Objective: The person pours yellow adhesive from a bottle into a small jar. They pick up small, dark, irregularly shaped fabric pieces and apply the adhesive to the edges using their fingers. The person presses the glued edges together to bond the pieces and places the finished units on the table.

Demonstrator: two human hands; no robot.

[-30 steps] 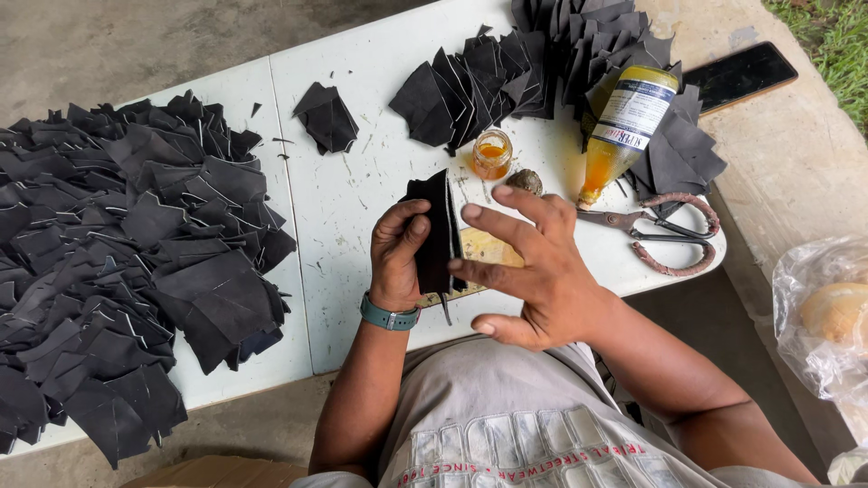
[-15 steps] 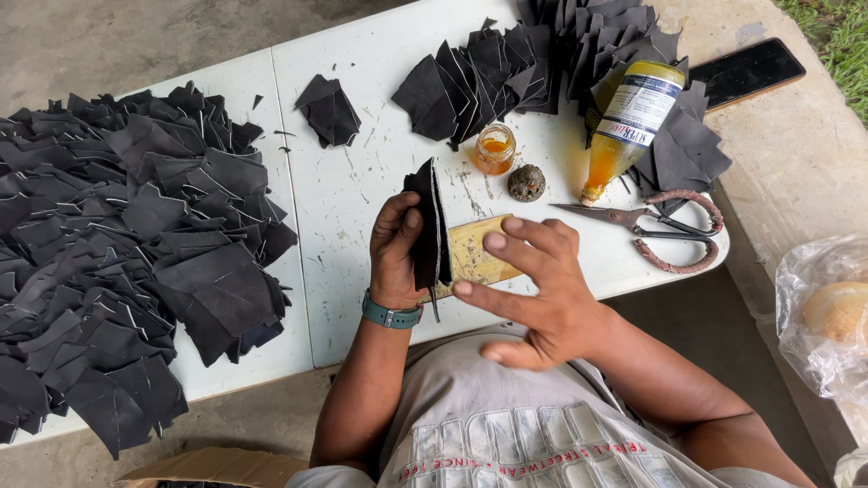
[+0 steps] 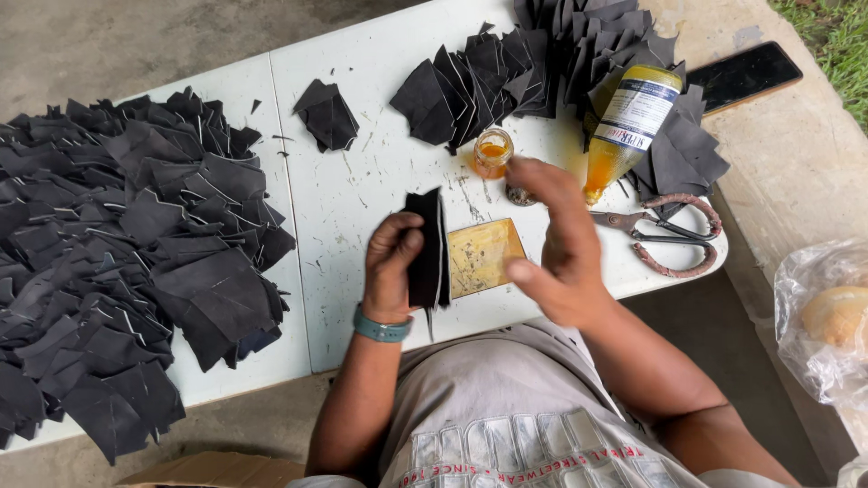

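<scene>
Outdoor craft workstation, set up on bare concrete ground (image 3: pixel 145 45); grass (image 3: pixel 845 54) is seen beyond the white table's (image 3: pixel 353 208) far right corner. Heaps of cut black pieces (image 3: pixel 127 262) are piled on the table's left part; a glue bottle (image 3: pixel 628 131), a small jar (image 3: pixel 493 152) and rusty scissors (image 3: pixel 674 235) are kept at its right end.

**Right hand lifted off the yellow pad**

The right hand (image 3: pixel 561 253) has been raised from the yellow pad (image 3: pixel 484 256), which is now uncovered, and its fingers have been moved toward the small glue jar (image 3: pixel 493 152). The folded black piece (image 3: pixel 427 248) has been turned more upright.
</scene>
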